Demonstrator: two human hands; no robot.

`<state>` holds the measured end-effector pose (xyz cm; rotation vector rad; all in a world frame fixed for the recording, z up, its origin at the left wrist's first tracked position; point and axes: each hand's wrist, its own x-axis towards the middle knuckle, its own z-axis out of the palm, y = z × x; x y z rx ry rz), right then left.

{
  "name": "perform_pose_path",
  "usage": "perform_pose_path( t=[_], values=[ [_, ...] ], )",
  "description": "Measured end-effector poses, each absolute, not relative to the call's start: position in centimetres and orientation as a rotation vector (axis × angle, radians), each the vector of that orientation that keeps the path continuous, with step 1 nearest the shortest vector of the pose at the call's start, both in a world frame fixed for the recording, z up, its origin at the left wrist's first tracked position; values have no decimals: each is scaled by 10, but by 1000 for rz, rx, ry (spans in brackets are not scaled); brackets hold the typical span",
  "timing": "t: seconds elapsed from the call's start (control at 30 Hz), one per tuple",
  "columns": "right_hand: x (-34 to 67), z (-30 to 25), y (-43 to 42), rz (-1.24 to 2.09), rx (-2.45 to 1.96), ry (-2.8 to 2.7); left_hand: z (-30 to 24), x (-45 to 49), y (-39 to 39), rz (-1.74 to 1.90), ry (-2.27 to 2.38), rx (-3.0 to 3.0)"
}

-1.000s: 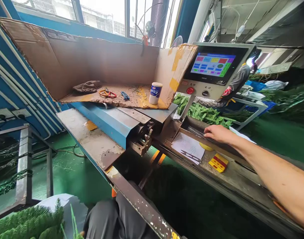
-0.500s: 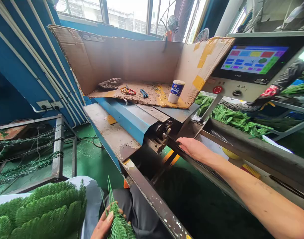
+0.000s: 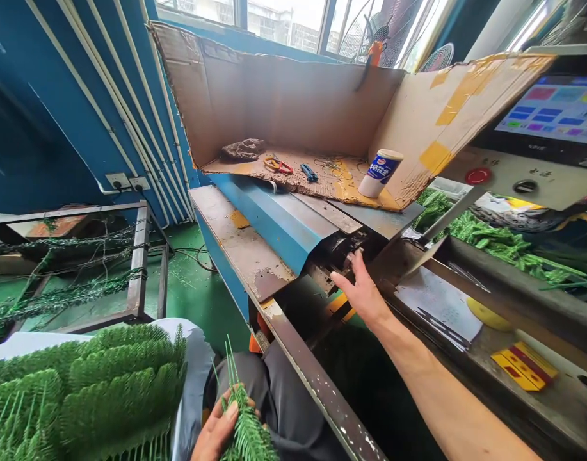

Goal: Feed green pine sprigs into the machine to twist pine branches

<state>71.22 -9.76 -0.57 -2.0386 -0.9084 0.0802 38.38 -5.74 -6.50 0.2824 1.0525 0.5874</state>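
My left hand (image 3: 216,430) is closed around a few green artificial pine sprigs (image 3: 248,426), low in the view above my lap. Their thin bare stems point up past my fingers. My right hand (image 3: 363,291) reaches to the dark metal mechanism (image 3: 344,251) at the end of the blue machine cover (image 3: 293,224). Its thumb stands apart from the fingers, and the fingertips are at the mechanism; whether they touch it is hard to see. I make out nothing in that hand. Rows of similar pine sprigs (image 3: 115,378) lie on a white sheet (image 3: 190,358) at the lower left.
On the machine, a cut-open cardboard box (image 3: 293,109) holds scissors (image 3: 278,166), a blue tool (image 3: 308,172), a cloth (image 3: 244,149) and a blue-white tub (image 3: 381,173). A control panel (image 3: 528,173) overhangs the right. A metal rail (image 3: 317,384) crosses beside my legs.
My right hand has moved from the right-hand trough edge to the mechanism, its thumb now spread. My left hand still holds the sprigs. The view has shifted to the right.
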Motion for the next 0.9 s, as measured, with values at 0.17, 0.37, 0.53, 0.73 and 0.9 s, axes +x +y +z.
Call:
perform_pose_path(
  t=[0.17,0.37,0.53,0.73,0.9],
  values=[
    [714,-4,-104,281,-1849,-869,-43,392,-59,626,1053,291],
    [631,14,-124,306,-2033,-871,-15,413,-70,691,975,343],
    [541,7,-140,972,-1730,-1184,-13,427,-79,784,866,462],
    [541,4,-148,679,-1820,-1163,-12,432,-86,828,884,512],
    [538,2,-164,835,-1818,-1257,-13,444,-95,892,899,466]
  ],
)
